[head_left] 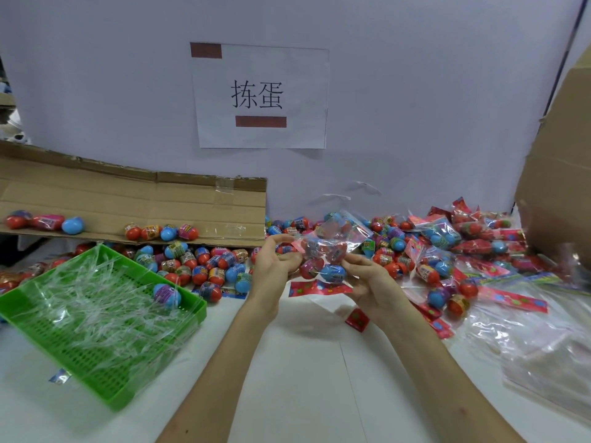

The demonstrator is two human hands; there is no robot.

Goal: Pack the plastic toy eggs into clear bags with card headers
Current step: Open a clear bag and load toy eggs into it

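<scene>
Both forearms reach up from six o'clock and meet just above the middle of the white table (303, 385). Between them they hold a clear bag (324, 251) of plastic toy eggs, lifted off the surface.

The left hand (276, 262) stands wrist-down with its fingers curled. Thumb and forefinger pinch the bag's pink top edge at the bag's nine o'clock side. The right hand (372, 281) lies palm up at the bag's five o'clock, its fingers curled under and round the bag's lower end. A blue egg (332, 272) presses against the film there. The bag is blurred, so it seems to hold several eggs, but the count is unclear.

A red card header (319, 288) lies flat on the table at six o'clock of the bag. Loose eggs (204, 265) are heaped at nine o'clock of the hands, below a cardboard flap (134, 199). At eight o'clock sits a green tray (160, 361) of clear plastic strips, with one egg in it (167, 295). Filled bags (447, 239) pile up at three o'clock, and a paper sign (260, 95) hangs at twelve.
</scene>
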